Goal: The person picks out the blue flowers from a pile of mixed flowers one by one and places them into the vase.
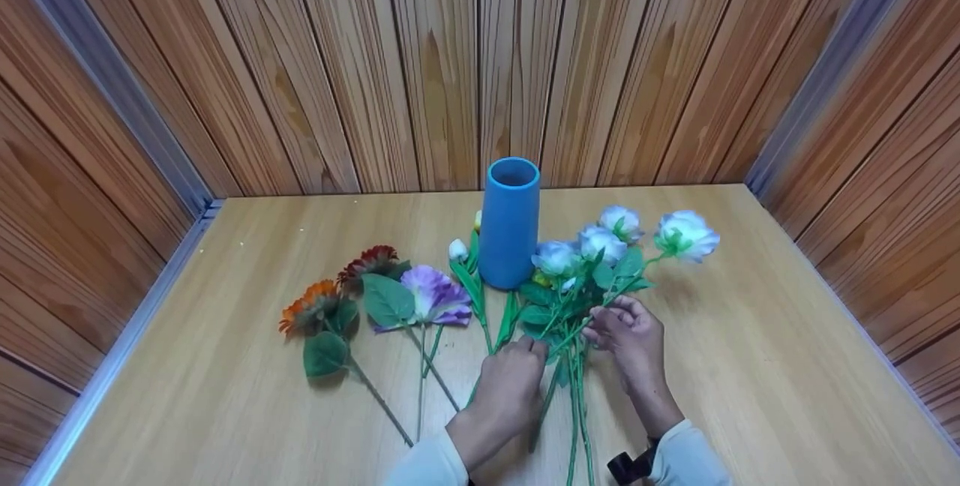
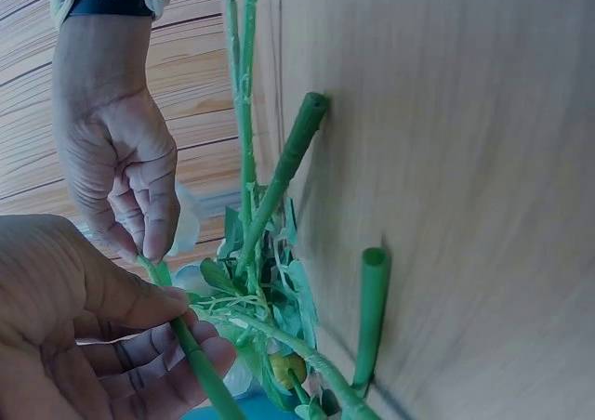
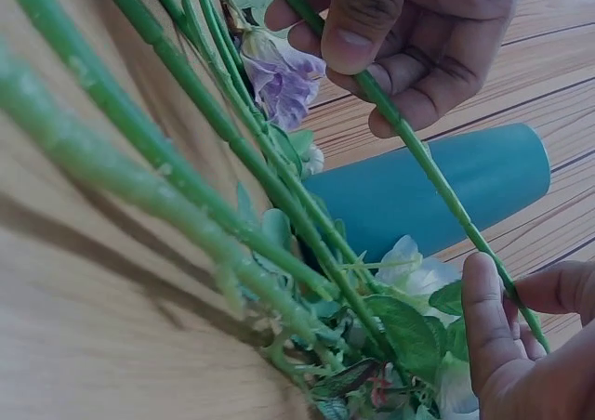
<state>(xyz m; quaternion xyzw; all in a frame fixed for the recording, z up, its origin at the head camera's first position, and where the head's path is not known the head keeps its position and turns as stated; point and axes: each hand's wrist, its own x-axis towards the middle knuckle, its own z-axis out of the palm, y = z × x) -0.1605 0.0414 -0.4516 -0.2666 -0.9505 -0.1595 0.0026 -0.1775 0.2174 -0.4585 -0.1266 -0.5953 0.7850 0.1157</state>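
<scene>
My left hand pinches the lower part of a green flower stem between thumb and fingers. Farther up the same stem, my right hand holds it with its fingertips, as the right wrist view shows. The stem slants up to the right, toward a pale blue rose that stands apart from the others. Beneath both hands lies a bunch of pale blue roses with green leaves, their stems pointing toward me. Just behind the bunch stands an upright blue vase.
Left of the vase lie a white tulip, a purple flower, a dark red flower and an orange flower. Wood-plank walls enclose the table at the back and sides.
</scene>
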